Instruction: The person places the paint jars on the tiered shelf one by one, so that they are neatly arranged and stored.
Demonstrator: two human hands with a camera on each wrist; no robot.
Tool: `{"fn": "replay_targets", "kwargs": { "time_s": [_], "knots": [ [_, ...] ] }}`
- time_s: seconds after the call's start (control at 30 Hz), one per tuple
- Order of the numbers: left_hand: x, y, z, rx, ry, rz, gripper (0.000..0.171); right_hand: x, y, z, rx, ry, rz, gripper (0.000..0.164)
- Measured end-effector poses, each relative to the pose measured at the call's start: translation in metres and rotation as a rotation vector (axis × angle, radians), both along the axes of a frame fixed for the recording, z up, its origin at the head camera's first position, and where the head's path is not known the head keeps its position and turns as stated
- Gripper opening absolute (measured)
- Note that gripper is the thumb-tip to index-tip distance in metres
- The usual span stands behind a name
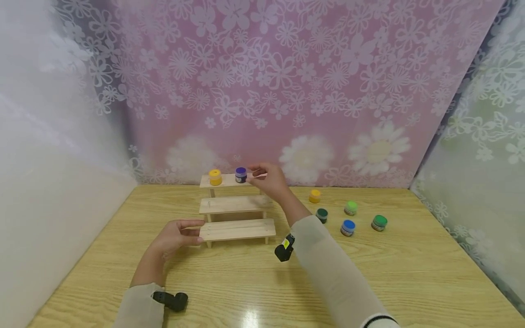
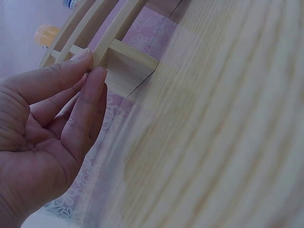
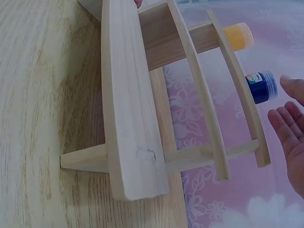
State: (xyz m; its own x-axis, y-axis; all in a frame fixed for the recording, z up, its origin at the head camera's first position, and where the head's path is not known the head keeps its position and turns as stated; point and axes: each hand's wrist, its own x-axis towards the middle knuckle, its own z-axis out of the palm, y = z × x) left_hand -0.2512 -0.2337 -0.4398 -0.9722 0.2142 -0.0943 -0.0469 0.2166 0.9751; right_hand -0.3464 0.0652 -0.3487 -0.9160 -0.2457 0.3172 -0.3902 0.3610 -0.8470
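Note:
A three-tiered wooden stand [image 1: 237, 230] stands on the table. My left hand [image 1: 177, 238] pinches the left end of its lowest shelf between thumb and fingers, as the left wrist view [image 2: 52, 123] shows. On the top shelf sit a yellow-lidded paint jar [image 1: 215, 177] at the left and a purple-lidded paint jar [image 1: 241, 175] near the middle. My right hand [image 1: 268, 181] is just right of the purple-lidded jar. In the right wrist view a small gap separates the fingers [image 3: 285, 128] from that jar [image 3: 261, 87], and they hold nothing.
Right of the stand, several paint jars are spread on the table: yellow [image 1: 315, 196], dark green [image 1: 321, 215], light green [image 1: 350, 208], blue [image 1: 347, 228] and green [image 1: 379, 222]. A pink flowered curtain [image 1: 254, 109] hangs behind; a pale wall [image 1: 61, 150] bounds the left side.

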Motion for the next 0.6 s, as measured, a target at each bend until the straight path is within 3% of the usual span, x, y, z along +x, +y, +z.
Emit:
{"fn": "replay_targets", "kwargs": {
  "time_s": [0.6],
  "knots": [
    [0.001, 0.001, 0.001, 0.003, 0.001, 0.009, 0.054, 0.023, 0.026, -0.003, -0.022, 0.075, 0.074, 0.034]
  ]
}}
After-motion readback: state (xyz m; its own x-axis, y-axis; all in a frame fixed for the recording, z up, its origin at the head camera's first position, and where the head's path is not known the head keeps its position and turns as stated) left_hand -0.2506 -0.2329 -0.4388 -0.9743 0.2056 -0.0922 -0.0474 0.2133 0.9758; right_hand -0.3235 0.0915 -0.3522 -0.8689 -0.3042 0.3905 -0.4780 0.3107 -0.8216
